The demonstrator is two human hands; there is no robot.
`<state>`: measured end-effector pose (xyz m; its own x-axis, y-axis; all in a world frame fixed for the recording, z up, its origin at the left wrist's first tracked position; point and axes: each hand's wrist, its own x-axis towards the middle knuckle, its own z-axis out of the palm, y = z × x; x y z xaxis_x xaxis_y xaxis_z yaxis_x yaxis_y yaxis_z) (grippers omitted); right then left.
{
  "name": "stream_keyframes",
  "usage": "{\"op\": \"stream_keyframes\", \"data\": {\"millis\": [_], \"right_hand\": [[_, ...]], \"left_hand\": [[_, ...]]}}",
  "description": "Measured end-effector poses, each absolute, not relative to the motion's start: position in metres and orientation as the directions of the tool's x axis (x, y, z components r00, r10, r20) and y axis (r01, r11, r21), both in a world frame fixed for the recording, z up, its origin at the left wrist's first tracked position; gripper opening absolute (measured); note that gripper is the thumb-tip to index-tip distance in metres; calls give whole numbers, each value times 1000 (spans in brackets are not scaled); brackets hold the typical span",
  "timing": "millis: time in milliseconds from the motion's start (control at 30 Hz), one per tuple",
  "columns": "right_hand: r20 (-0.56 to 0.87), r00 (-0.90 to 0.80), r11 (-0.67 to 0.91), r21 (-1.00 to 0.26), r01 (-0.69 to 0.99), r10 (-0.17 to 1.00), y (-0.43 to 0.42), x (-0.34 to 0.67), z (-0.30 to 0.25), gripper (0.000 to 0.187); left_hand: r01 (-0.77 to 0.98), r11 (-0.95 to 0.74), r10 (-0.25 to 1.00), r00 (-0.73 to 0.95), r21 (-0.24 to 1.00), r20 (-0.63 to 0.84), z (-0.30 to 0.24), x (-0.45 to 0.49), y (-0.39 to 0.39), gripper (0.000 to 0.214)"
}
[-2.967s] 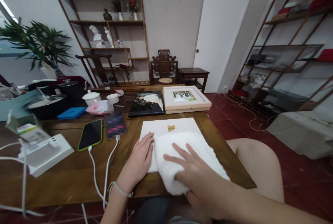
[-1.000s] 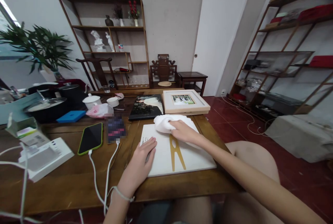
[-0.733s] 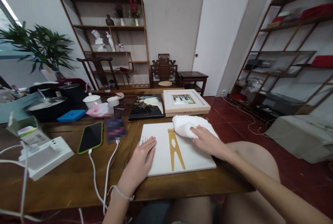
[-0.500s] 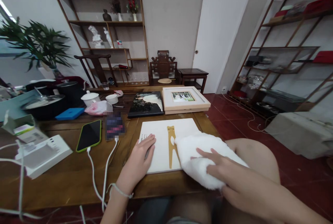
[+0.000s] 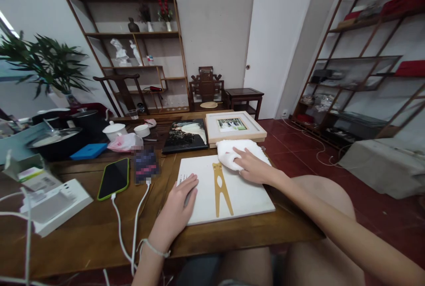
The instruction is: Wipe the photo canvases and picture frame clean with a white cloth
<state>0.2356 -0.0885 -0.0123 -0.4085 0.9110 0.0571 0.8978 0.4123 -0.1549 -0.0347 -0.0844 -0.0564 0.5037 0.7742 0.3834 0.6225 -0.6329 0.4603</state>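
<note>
A flat white board [image 5: 199, 199] lies on the wooden table, bearing a gold two-legged figure [image 5: 219, 188] with an oval hole. My left hand [image 5: 181, 199] rests on the board's left side, fingers stretched out flat, a pale band round the wrist. At the board's far right corner, my right hand [image 5: 254, 166] presses a fluffy white cloth [image 5: 227, 155], its fingers bent over it. The cloth covers that corner and comes close to the framed photo behind it.
Behind the board are a dark photo panel [image 5: 185, 135] and a pale wooden frame [image 5: 235, 137]. Left of my left hand lie a green-edged phone [image 5: 114, 179] with white cables [image 5: 134, 228], an open white box [image 5: 59, 206] and a blue box [image 5: 89, 151]. Dark pots [image 5: 58, 142] stand farther back.
My right hand has carried the white cloth from the near right side of the board to its far right corner, uncovering the figure's right leg. My left hand stays on the board.
</note>
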Motion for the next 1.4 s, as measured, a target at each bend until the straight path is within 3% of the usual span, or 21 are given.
{"op": "stream_keyframes", "data": {"millis": [467,900,1067,1400], "right_hand": [[-96,-482,434,-310,845,871,-226,219,19,41],[120,-436,448,-100,888,892,-96,228,-17,37],[139,-461,474,-89,876,877,-130,221,-18,30],[28,-473,472,-146,870,881,-205,208,-16,30]], "left_hand": [[615,-640,767,486,460,419,-58,-33,-85,30],[613,-648,761,502,451,411,-56,-34,-84,32],[610,-642,766,494,463,412,-55,-33,-85,31],[619,-645,763,497,447,413,-58,-34,-85,32]]}}
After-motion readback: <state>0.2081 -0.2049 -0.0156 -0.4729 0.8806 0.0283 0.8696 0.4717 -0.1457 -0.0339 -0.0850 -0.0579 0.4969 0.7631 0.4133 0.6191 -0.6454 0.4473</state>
